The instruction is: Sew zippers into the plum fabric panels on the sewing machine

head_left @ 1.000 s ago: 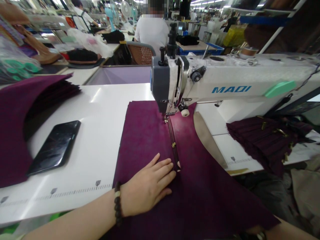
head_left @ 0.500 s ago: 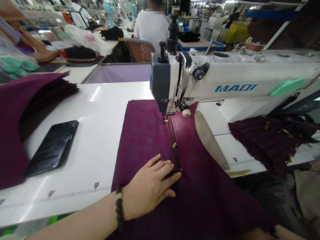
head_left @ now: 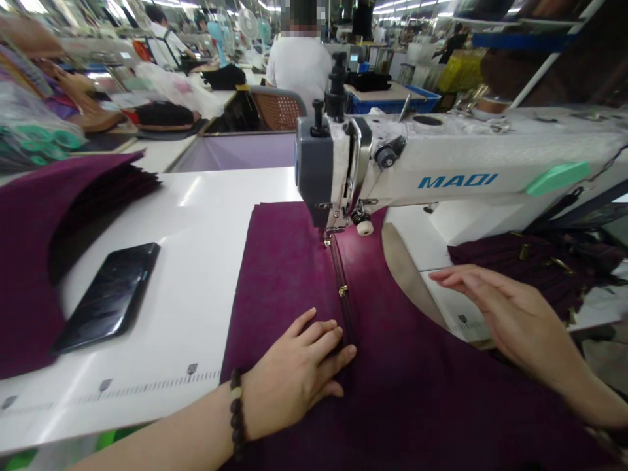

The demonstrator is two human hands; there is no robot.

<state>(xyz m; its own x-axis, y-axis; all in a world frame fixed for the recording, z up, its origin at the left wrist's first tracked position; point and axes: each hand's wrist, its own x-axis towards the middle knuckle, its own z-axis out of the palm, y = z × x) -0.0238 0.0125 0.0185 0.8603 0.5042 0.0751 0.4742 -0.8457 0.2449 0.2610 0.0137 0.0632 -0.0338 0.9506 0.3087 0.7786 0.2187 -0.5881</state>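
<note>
purple material, cut as a broad panel [head_left: 279, 268], lies under the left hand [head_left: 300, 376], which rests palm down with its fingers loosely spread. its fingertips reach the lower end of a dark zip [head_left: 338, 269] set in the panel. a dark beaded bracelet [head_left: 237, 418] circles that wrist. the right hand [head_left: 520, 317] is held up near the panel's curved right edge, fingers straight and close together, pointing left, with nothing seen in its grasp; whether its underside touches the material, i cannot tell.

the zip runs up from the left fingertips, past a gold-coloured slider [head_left: 343, 290], to the needle end of the sewing machine [head_left: 456, 157], whose head stands over the upper part of the panel. a beige piece [head_left: 413, 281] shows along the curved edge. behind the right hand lies a heap of dark purple pieces [head_left: 505, 252] with gold-coloured fittings.

to the left, on the white tabletop [head_left: 196, 275], a black phone [head_left: 110, 294] lies apart from the panel, beside a curved stack of purple pieces [head_left: 24, 261]. ruler marks [head_left: 147, 386] run along the near edge. a pale green object [head_left: 559, 178] is on the machine's arm, right of blue letters reading maqi.

farther out, a person in a white top [head_left: 299, 69] is seen from behind, near a brown chair [head_left: 277, 108].
</note>
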